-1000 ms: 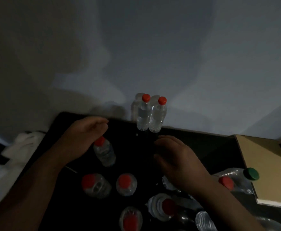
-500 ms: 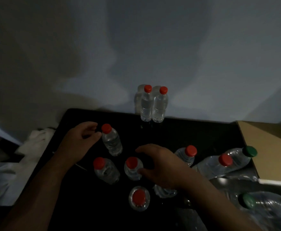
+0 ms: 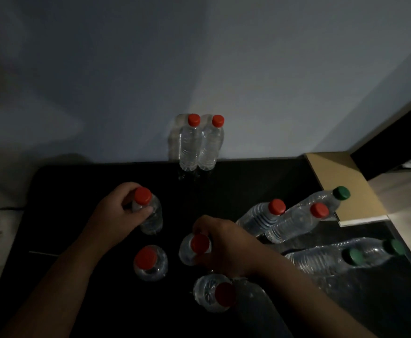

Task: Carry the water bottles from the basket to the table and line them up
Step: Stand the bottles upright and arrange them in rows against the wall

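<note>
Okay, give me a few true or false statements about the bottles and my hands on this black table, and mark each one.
1. The wall pair of red-capped bottles stands upright, side by side. True.
2. The left hand holds nothing. False: it grips the left bottle near its red cap.
3. The right hand grips a green-capped bottle. False: the right bottle in its grip has a red cap.
4. The green-capped bottles lie on their sides at the right. True.
</note>
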Motion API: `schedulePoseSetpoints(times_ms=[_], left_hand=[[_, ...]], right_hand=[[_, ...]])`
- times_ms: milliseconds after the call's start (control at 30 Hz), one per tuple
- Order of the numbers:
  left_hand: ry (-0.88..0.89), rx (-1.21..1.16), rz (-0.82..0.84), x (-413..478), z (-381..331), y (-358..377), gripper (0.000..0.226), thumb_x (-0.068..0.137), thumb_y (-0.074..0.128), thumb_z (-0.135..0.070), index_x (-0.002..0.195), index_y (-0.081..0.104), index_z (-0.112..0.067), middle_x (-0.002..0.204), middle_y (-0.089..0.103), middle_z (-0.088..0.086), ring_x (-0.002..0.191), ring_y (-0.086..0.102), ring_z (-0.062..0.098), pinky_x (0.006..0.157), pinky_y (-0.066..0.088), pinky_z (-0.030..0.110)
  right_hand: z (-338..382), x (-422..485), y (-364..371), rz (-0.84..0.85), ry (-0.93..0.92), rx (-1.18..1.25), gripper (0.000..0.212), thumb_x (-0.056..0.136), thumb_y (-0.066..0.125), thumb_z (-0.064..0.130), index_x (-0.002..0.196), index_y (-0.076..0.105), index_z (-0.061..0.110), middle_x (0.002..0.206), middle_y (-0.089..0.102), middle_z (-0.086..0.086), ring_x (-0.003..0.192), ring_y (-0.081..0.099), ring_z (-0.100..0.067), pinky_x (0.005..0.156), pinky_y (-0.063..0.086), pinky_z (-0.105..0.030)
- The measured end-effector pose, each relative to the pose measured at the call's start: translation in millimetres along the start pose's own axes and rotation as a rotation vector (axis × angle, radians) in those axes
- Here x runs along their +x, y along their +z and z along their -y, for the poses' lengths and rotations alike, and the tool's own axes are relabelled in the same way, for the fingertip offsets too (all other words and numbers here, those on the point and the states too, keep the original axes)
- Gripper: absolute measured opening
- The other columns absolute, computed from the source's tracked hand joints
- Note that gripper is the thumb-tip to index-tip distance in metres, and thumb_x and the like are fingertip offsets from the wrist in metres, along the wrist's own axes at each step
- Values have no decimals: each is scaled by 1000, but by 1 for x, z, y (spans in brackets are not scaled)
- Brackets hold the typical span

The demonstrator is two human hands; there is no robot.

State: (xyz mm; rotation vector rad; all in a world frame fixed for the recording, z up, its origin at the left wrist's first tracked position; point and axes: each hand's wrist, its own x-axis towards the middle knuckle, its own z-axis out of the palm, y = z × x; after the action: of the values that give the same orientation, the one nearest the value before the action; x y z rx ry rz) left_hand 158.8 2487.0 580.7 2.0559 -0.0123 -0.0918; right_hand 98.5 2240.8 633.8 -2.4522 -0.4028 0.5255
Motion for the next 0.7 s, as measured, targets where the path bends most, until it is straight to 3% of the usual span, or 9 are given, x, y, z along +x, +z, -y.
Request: schedulePoseSetpoints(times_ms=[67, 167, 267, 367, 567, 700], left_hand=[[-5, 7, 0, 1, 2, 2, 48, 72, 82, -6, 90, 57, -43, 87, 69, -10, 79, 63, -3, 73, 44, 16], [-13, 25, -1, 2, 4, 5, 42, 69, 84, -7, 88, 53, -30, 88, 65, -4, 80, 61, 8, 71, 46, 23], [-5, 28, -28, 6, 6, 9, 45, 68, 85, -9, 87, 51, -32, 84, 64, -3, 78, 61, 15, 73, 48, 32], [20, 39, -68, 7, 5, 12, 46, 67, 85, -14, 87, 50, -37, 80, 64, -7, 75, 61, 11, 71, 49, 32], [67, -31, -99, 11, 6, 20, 32, 56, 69, -48, 85, 56, -47, 80, 67, -9, 75, 65, 10, 72, 51, 31], [94, -47, -126, 28, -8, 28, 33, 59, 75, -34, 82, 57, -50, 85, 67, -22, 73, 63, 0, 69, 48, 24]], right_hand=[[1, 1, 4, -1, 47, 3, 43, 77, 75, 33, 111, 49, 25, 98, 58, 12, 83, 57, -6, 63, 41, -11], [1, 1, 14, -30, 175, 57, 45, 75, 75, 33, 108, 47, 25, 101, 64, 4, 86, 63, -12, 70, 51, -26], [-2, 4, 26, -167, 256, 176, 37, 71, 77, 31, 86, 43, 34, 97, 65, 7, 82, 62, -8, 68, 50, -24], [-5, 6, 26, -286, 300, 275, 34, 73, 77, 26, 81, 45, 31, 94, 65, 8, 81, 63, -5, 68, 50, -22], [-6, 9, -4, -484, 325, 398, 26, 73, 79, 22, 81, 54, 21, 75, 64, 2, 64, 59, -5, 56, 48, -21], [-12, 22, -42, -544, 298, 371, 24, 73, 79, 25, 83, 57, 21, 74, 62, 4, 64, 60, -5, 56, 49, -18]])
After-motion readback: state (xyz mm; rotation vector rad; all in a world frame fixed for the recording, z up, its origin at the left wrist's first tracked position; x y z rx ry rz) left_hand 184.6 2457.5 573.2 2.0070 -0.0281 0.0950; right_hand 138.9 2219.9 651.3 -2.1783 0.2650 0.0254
